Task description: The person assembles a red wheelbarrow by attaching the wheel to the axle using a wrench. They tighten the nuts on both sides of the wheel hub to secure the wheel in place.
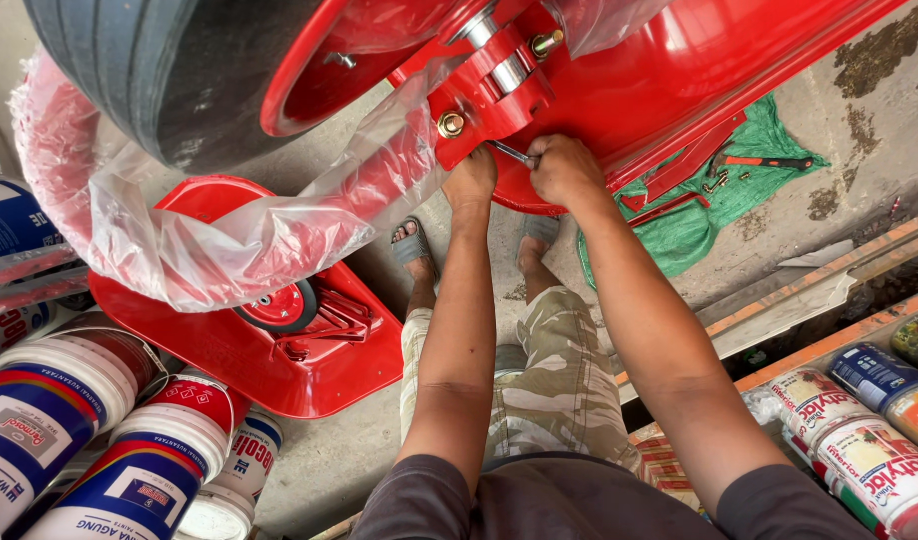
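upturned red wheelbarrow tray (699, 70) across the top, largest thing in view, its black tyre (169, 80) on a red rim at upper left. clear plastic wrap (229, 230) draped below the tyre, pinkish where it bunches over red parts. second red tray (279, 350) lying on the concrete floor at left, holding a small red-hubbed wheel (279, 305) and folded red brackets. paint buckets (99, 440) with blue, red and white labels crowded at lower left; more paint cans (869, 440) at lower right beside orange metal rails. green sheet (739, 190) spread on the floor at upper right, carrying a red-handled hammer (769, 162) and a few loose bolts.

red axle bracket (489, 90) bolted to the underside of the tray, just above both hands, with a brass-coloured nut (451, 124) at its lower left corner. right hand (564, 168) closed in a fist round a slim metal tool (511, 152), the shaft poking leftward toward the bracket. left hand (471, 180) pressed up against the bracket's lower edge, just beside the tool tip, fingers curled under and hidden, so cannot tell what, if anything, is gripped. sandalled feet (416, 245) visible on the floor between the forearms.
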